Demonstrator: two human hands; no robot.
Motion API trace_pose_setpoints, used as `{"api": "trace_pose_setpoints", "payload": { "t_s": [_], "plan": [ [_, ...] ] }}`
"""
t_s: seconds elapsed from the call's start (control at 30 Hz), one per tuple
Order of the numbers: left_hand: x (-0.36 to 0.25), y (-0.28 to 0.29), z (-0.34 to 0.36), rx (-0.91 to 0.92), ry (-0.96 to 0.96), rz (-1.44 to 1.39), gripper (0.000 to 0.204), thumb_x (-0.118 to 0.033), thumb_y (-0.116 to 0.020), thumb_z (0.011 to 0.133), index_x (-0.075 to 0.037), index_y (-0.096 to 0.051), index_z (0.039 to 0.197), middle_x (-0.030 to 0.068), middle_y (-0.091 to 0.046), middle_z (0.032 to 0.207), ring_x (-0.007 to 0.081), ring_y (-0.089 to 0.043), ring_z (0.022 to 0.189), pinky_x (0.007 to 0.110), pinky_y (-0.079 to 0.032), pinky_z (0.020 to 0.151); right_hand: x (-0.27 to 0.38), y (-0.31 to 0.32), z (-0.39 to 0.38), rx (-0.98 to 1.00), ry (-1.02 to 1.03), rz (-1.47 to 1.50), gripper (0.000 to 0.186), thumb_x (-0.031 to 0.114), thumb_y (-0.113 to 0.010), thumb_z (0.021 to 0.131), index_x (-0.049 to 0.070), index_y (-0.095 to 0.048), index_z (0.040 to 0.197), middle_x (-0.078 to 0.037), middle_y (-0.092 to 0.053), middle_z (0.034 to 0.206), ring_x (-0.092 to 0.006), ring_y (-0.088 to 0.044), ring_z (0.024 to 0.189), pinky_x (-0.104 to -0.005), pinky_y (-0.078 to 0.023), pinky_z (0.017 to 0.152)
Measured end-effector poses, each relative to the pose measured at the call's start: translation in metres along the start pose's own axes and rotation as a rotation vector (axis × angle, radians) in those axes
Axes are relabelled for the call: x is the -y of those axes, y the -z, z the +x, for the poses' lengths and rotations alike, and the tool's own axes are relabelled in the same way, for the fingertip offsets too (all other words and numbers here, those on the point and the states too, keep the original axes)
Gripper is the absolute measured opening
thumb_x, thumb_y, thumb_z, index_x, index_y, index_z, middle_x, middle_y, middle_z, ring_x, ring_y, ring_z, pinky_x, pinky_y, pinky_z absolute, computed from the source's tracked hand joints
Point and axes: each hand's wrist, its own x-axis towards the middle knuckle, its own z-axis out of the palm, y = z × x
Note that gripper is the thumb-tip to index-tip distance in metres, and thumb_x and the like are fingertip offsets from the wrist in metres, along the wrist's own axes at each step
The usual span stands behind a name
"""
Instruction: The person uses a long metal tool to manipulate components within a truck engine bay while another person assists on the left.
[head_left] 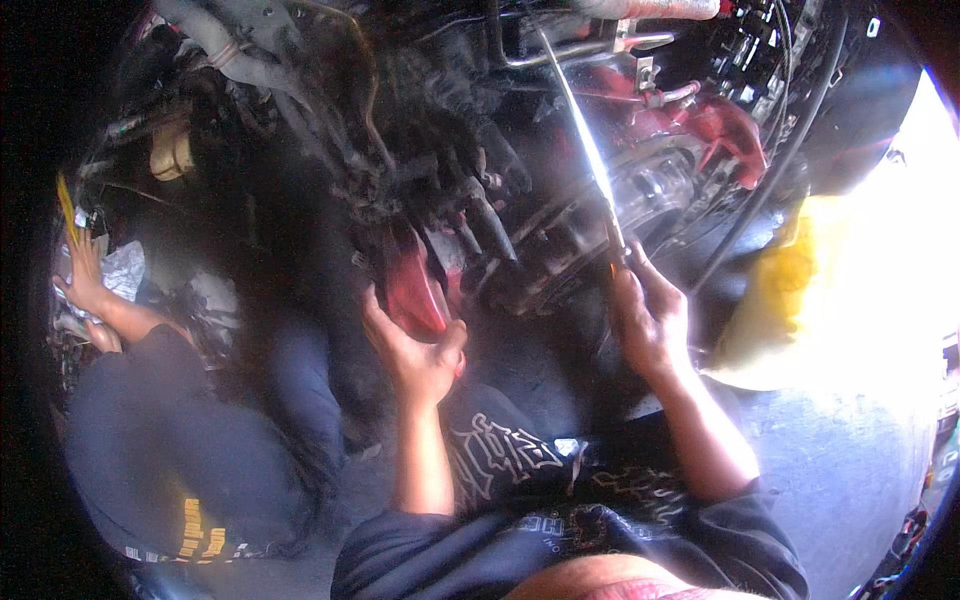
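My left hand is closed round the lower end of a red, smooth-faced part beneath the dark machinery, thumb on one side and fingers on the other. Whether that part is loose or fixed cannot be told. In my right hand is a long, shiny metal bar, gripped at its lower end. It slants up and to the left past the machinery, and its far tip is lost among the pipes. My fingers hide the grip end.
Greasy pipes, hoses and castings hang overhead, with a red-painted piece at the upper right. A black cable curves down there. A yellow and white container or bag stands right, in glare. At left, another person's hand is beside a thin yellow object.
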Motion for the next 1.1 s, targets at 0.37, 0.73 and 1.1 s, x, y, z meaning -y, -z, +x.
{"api": "trace_pose_setpoints", "payload": {
  "t_s": [0.37,0.73,1.1],
  "plan": [
    [-0.012,0.002,0.000,0.051,0.066,-0.040,0.100,-0.010,-0.076,0.059,0.005,-0.022,0.142,0.0295,-0.039,0.134,0.0403,-0.039,0.127,0.046,-0.027,0.110,0.016,0.002,-0.001,-0.129,0.122,-0.313,0.042,0.019,-0.055,0.095,-0.006,-0.050,0.130,-0.022,-0.068,0.100,-0.0235,-0.067,0.092,-0.0311,-0.051,0.075],
    [-0.005,-0.006,0.004,0.005,-0.076,-0.011,0.102,-0.021,-0.078,0.057,0.003,-0.025,0.140,0.0272,-0.039,0.130,0.0416,-0.040,0.123,0.051,-0.031,0.105,0.024,-0.022,0.041,-0.210,0.359,-0.107,0.041,0.020,-0.058,0.095,-0.003,-0.053,0.129,-0.022,-0.068,0.108,-0.0128,-0.061,0.098,-0.0292,-0.048,0.084],
    [0.002,-0.006,0.005,-0.041,-0.075,-0.016,0.098,-0.019,-0.075,0.056,0.006,-0.028,0.138,0.0296,-0.037,0.134,0.0445,-0.036,0.127,0.051,-0.027,0.108,-0.008,-0.008,-0.004,-0.177,0.175,-0.167,0.040,0.016,-0.057,0.095,0.001,-0.052,0.131,-0.021,-0.068,0.100,-0.0165,-0.066,0.091,-0.0280,-0.049,0.080]
  ]
}}
